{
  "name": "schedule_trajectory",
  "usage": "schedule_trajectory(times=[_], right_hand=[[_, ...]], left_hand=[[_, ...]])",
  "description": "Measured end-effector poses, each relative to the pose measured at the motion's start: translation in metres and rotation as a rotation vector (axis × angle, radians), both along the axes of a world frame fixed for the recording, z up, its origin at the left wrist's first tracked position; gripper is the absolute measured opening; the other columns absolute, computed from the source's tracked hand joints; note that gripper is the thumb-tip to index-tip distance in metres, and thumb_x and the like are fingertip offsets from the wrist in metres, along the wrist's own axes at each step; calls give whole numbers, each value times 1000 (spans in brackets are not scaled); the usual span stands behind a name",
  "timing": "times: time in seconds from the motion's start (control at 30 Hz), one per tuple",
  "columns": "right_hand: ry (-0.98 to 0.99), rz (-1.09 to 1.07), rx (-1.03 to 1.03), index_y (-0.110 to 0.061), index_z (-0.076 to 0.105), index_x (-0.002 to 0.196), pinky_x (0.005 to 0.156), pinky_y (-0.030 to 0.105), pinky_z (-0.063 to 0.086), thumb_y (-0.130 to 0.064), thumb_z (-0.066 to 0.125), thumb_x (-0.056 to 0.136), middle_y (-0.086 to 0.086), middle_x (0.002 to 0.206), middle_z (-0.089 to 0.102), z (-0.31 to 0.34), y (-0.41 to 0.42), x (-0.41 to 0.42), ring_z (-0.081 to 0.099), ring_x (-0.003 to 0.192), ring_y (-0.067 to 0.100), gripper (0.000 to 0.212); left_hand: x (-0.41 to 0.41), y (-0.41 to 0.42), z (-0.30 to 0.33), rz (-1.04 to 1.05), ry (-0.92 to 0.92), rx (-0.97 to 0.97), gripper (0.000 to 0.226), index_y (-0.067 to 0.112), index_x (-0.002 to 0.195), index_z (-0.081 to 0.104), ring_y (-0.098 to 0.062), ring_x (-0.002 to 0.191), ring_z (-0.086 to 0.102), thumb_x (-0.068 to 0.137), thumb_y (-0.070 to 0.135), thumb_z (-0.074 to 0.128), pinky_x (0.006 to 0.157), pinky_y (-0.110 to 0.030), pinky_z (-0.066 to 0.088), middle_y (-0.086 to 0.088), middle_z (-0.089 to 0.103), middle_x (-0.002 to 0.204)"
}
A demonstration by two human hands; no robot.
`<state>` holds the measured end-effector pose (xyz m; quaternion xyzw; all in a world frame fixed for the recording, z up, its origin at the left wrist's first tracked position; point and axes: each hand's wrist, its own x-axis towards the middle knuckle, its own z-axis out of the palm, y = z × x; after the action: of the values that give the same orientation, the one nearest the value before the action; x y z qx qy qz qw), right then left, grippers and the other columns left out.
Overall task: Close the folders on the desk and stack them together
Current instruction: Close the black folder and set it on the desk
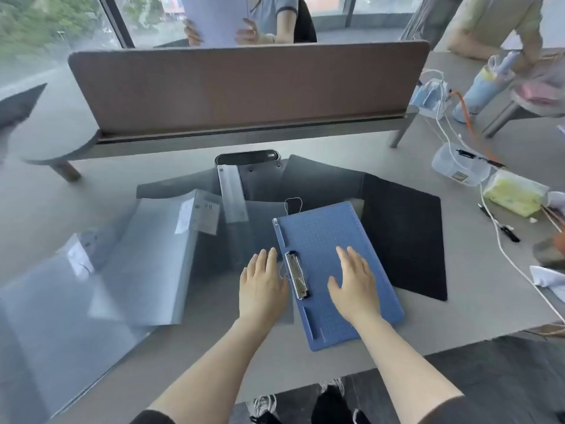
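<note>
1. In the head view, the right hand (354, 281) is lying flat, palm down with fingers spread, on the blue folder (333, 264) at the centre of the frame; it is gripping nothing.
2. The left hand (263, 286) is resting just left of that folder's metal clip (296, 275), fingers loosely apart and flat, touching the folder's left edge; it is clasping nothing either.
3. The blue folder is lying tilted, its top leaning toward the upper left, partly overlapping a translucent grey folder (238, 237) beneath it.
4. A black folder (403, 234) is lying open to the right of centre, its right flap spreading flat on the desk (477, 280).
5. A dark grey clipboard folder (253, 175) is sitting open above centre, with a black clamp at its top.
6. Two clear folders (143, 264) are spreading open across the left and lower left of the frame, blurred.
7. A brown divider panel (244, 87) is standing across the upper middle.
8. White cables (501, 249) and a plastic container (458, 169) are lying at the right edge.
</note>
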<state>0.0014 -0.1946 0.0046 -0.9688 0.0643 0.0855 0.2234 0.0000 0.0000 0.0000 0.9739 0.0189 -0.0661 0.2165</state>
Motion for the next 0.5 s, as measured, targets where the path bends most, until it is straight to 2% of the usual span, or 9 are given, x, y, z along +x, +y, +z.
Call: schedule_trajectory(times=[0.17,0.33,0.43,0.5], right_hand=[[62,-71,-82,-23,16,154,120,43,24,-30,52,96,7,163,14,-14,-31,12,15,150,26,69],[103,-81,-121,-22,14,154,116,45,29,-35,54,95,11,163,10,-20,-57,28,15,149,30,72],[145,-86,-113,-23,13,153,113,45,32,-37,54,94,12,162,13,-23,-67,35,20,147,31,73],[152,-99,-85,-23,15,153,107,44,38,-37,55,94,10,159,25,-24,-74,43,32,140,30,73]], left_hand=[[7,-19,-8,-27,100,-76,63,18,149,32,-28,137,38,90,26,54,109,-37,34,-4,36,155],[16,-39,-16,-14,164,-43,65,18,146,32,-29,125,47,85,27,55,101,-37,41,-3,44,139],[21,-49,-17,6,197,-39,70,16,148,29,-27,131,42,85,27,58,107,-36,37,0,39,146],[24,-55,-20,23,220,-17,76,15,151,25,-27,137,35,86,30,59,111,-37,33,-1,34,152]])
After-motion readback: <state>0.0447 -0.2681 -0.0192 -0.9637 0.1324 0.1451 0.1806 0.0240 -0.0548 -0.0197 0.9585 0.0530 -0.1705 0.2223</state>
